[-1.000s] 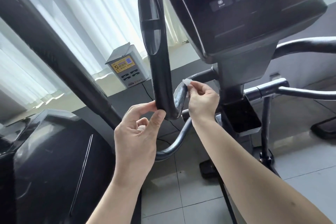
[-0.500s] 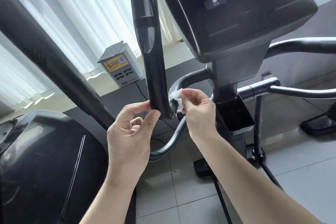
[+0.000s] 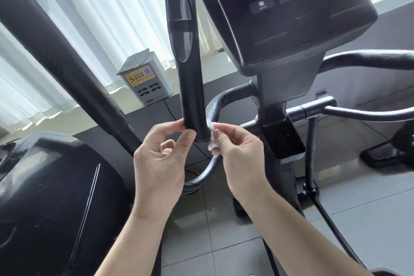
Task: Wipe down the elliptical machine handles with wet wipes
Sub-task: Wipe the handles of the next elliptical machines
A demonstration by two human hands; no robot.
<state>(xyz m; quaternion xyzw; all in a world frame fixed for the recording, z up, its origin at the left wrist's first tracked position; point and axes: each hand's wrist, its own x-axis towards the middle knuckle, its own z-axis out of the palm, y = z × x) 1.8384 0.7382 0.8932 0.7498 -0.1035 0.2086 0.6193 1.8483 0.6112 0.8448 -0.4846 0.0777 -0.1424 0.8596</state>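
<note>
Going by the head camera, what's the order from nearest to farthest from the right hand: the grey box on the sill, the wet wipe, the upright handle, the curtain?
1. wet wipe: pinched in the fingers of the right hand.
2. upright handle: just to the left, touching the wipe.
3. grey box: farther off, up and left.
4. curtain: behind the box.

Bare left hand (image 3: 158, 163), right hand (image 3: 240, 152)
</note>
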